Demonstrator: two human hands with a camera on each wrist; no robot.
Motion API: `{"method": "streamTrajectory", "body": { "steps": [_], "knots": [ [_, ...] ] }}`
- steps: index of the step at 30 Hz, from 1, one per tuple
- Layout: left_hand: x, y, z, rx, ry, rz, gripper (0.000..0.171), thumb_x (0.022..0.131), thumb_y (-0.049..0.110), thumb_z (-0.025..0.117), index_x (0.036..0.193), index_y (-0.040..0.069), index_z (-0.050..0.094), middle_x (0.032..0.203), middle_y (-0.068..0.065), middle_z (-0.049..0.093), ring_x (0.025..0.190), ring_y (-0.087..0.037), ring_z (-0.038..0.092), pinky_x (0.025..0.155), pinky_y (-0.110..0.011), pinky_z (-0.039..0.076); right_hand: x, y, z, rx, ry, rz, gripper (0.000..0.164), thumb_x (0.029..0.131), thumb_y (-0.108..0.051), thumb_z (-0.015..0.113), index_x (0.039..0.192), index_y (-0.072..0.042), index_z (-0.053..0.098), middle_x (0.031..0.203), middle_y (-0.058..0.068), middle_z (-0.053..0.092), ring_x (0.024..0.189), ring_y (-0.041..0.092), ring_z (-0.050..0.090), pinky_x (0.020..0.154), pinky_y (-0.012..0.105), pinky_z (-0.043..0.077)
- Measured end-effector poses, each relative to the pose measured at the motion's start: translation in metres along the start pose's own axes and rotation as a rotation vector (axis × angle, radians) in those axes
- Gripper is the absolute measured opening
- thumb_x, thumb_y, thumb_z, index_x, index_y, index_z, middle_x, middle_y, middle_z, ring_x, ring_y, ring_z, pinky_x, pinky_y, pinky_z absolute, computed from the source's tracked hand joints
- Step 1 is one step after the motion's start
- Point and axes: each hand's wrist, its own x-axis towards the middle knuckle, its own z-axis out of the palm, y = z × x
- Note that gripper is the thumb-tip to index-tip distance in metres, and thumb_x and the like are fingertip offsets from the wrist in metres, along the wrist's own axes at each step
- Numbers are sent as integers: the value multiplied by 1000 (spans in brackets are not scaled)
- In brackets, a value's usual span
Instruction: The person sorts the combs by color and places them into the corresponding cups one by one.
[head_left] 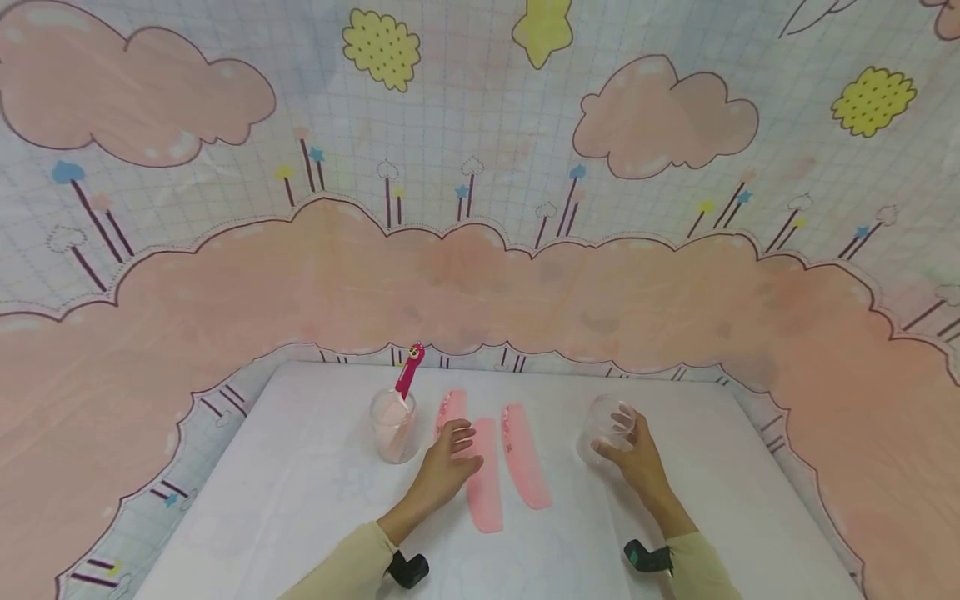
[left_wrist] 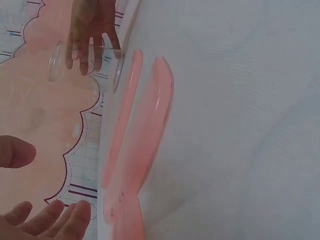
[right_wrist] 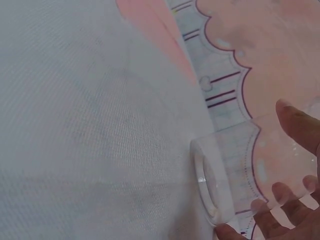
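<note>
My left hand (head_left: 444, 467) hovers over three long, flat pink pieces, fingers relaxed and spread. The left pink piece (head_left: 449, 404) is partly hidden behind that hand; the middle pink piece (head_left: 486, 496) and right pink piece (head_left: 527, 462) show more fully, with small markings on the right one. A clear cup (head_left: 596, 433) stands at the right, and my right hand (head_left: 641, 462) holds it from its right side. In the right wrist view the thumb is at one side of the cup (right_wrist: 215, 185), with the fingers at the other.
Left of the pink pieces stands another clear cup (head_left: 386, 446) with pale pink contents. A magenta handle (head_left: 408, 371) with a cartoon head leans out of it. The white tabletop (head_left: 300, 483) meets a patterned cloth backdrop (head_left: 480, 283) at its far edge.
</note>
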Motion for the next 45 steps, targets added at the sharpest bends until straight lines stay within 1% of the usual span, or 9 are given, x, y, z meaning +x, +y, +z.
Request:
{"method": "streamTrajectory", "body": {
  "steps": [4,8,11,15,19,26,31,40,45],
  "knots": [
    [8,1,6,10,35,-50,57,91,16,67,140,3,39,139,-21,54,128,-40,54,100,-51,52,-1,0,0,-12,5,9,96,83,-33,78,155,-16,16,157,12,35,149,40,23,113,67,30],
    [16,1,13,66,82,-61,58,89,16,70,138,3,42,133,-19,58,121,-37,58,98,-50,54,-1,1,0,-18,2,14,96,83,-33,78,155,-16,17,157,12,34,149,40,23,113,66,31],
    [22,2,20,123,104,-76,58,87,17,72,136,2,45,126,-17,62,110,-32,63,91,-47,57,0,0,0,-22,2,18,96,83,-33,78,155,-17,17,158,11,34,149,40,23,113,66,30],
    [30,5,28,153,95,-146,57,85,22,74,133,3,50,119,-14,64,96,-26,66,82,-41,59,0,-1,0,-25,5,26,96,83,-33,78,155,-17,16,158,11,34,149,40,22,114,66,29],
    [34,6,36,147,72,-184,58,84,23,75,132,3,50,120,-16,65,99,-28,67,85,-44,59,0,0,0,-29,6,32,97,83,-33,79,155,-17,16,158,11,34,149,40,22,114,66,28],
    [38,11,46,160,58,-145,57,83,18,73,132,0,50,122,-24,64,110,-35,65,93,-49,55,1,2,0,-31,8,33,98,82,-34,79,155,-18,16,158,10,34,149,40,22,115,67,26],
    [44,12,52,150,36,-165,63,83,20,74,136,1,46,129,-25,60,115,-37,62,97,-52,52,1,1,0,-17,7,24,97,82,-33,80,154,-17,17,157,11,35,149,40,22,115,67,25],
    [51,12,63,170,22,-161,69,77,20,76,137,3,45,128,-24,61,112,-35,62,94,-50,53,-1,2,4,-13,11,18,94,81,-32,80,153,-17,20,156,11,37,147,40,24,113,67,30],
    [56,13,68,171,5,-159,68,79,18,77,136,1,44,128,-24,60,110,-35,62,94,-51,53,0,2,3,-14,27,22,95,82,-32,80,153,-17,20,157,11,36,148,40,25,113,66,30]
  ]
}}
